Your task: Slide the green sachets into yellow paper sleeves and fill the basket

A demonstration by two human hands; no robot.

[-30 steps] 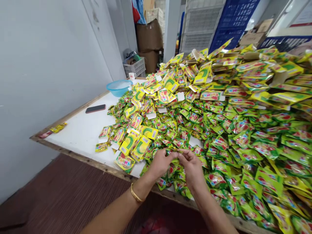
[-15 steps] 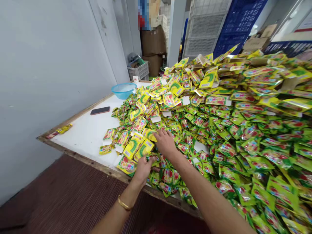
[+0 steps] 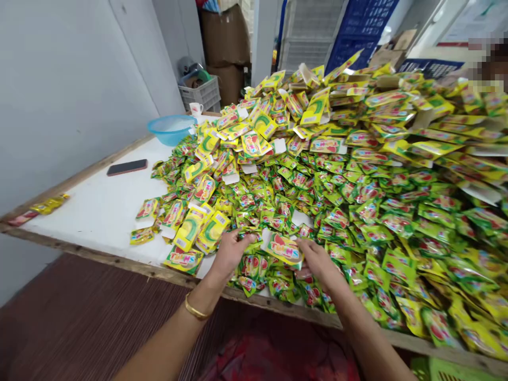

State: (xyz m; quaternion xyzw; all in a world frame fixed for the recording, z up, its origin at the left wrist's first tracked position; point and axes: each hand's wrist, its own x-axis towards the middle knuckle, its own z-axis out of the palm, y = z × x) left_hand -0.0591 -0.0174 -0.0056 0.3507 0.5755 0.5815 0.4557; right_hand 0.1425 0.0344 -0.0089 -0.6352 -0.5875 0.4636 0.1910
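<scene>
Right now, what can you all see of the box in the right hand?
The box looks like thin printed card, yellow and green with red fruit and colourful lettering. Its printed face is turned up toward the camera; a pale end flap sticks out open toward the left hand. The right hand grips its opposite end, over green packets. Its inside is hidden.

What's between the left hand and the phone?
Mostly printed boxes near the left hand, then bare white tabletop beside the phone. The head view shows it.
</scene>
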